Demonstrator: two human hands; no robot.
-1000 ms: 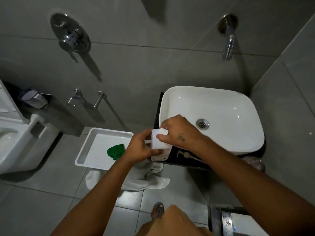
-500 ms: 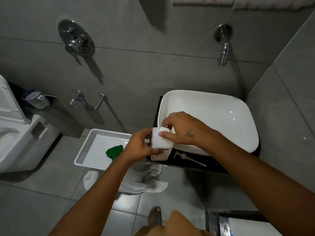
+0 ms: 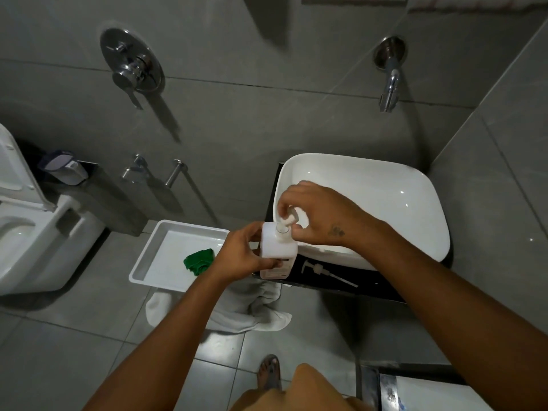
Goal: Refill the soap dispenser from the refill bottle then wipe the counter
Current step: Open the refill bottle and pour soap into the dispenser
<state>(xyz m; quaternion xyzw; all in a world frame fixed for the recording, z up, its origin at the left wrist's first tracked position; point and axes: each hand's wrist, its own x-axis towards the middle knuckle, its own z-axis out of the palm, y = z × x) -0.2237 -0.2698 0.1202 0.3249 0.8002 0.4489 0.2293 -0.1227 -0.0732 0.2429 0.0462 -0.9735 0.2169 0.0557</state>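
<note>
The right hand (image 3: 321, 216) has lifted off the top of the bottle (image 3: 278, 250) since half a second ago, when it lay flat over it; now its fingertips pinch a small white cap (image 3: 289, 219) just above the bottle's open neck. The bottle stands upright at the left front corner of the dark counter (image 3: 367, 284), touching the rim of the white basin (image 3: 415, 209). It is a white, square-shouldered plastic bottle, probably fairly light and a little squeezable, with smooth sides that could turn slippery if soap runs down them; the flat sides of the body look like the safest place to hold it. The left hand (image 3: 243, 252) does just that, closed around the left side with the thumb across the front and the wrist reaching in from low on the left. The right forearm comes in from the lower right, wrist arched over the basin. A loose pump (image 3: 326, 271) lies on the counter just beside the bottle. On the floor to the left, a green cloth (image 3: 199, 259) sits in a white tray (image 3: 154, 256), with a white towel (image 3: 252, 310) crumpled beside it.
</note>
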